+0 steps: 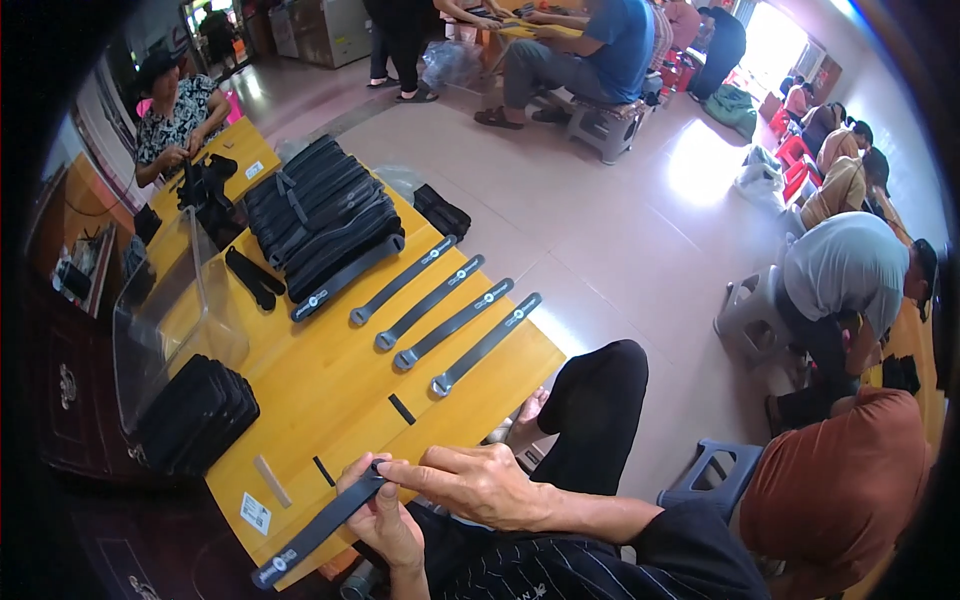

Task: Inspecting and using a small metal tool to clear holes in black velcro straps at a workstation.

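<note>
A black strap [325, 525] with pale printing at one end is held slantwise over the table's near edge. My left hand [390, 530] is closed around its upper part, the thumb pressed near the end. My right hand [485, 487] reaches across from the right, its fingertips closed on that same looped end. What lies between the fingertips is partly hidden. Two short black strips, one [324, 471] just beyond my left hand and one [402, 409] farther off, rest on the yellow table [340, 420]. Beyond them, several similar straps [460, 345] lie in a slanted row.
A tall stack of bundled black straps [320, 215] stands farther back. At left are a clear plastic bin [205, 310] and a dark pile [195, 415]. A wooden stick [272, 481] and a white label [255, 513] lie nearby. A co-worker [180, 115] sits across; others sit at right.
</note>
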